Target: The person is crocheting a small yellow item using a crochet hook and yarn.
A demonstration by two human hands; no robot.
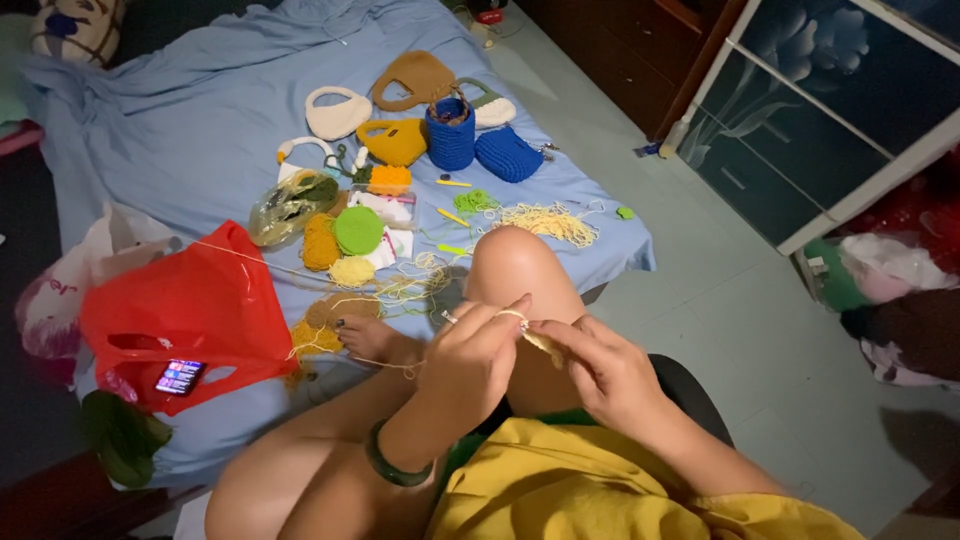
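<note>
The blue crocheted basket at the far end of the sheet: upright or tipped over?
Upright. The blue crocheted basket stands on its base on the blue sheet, its round mouth facing up, beside the flat blue pouch.

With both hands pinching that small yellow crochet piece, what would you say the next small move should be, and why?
Probably pull another loop through: the left hand holds a hook, the right hand pinches the yellow crochet piece, and the yarn strand already leads from the left hand toward the foot.

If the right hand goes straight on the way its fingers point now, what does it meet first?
The right hand points left, toward the left hand. Its fingers hold a small yellow crochet piece, so it would most likely meet the left hand's fingertips first; depth is unclear.
</note>
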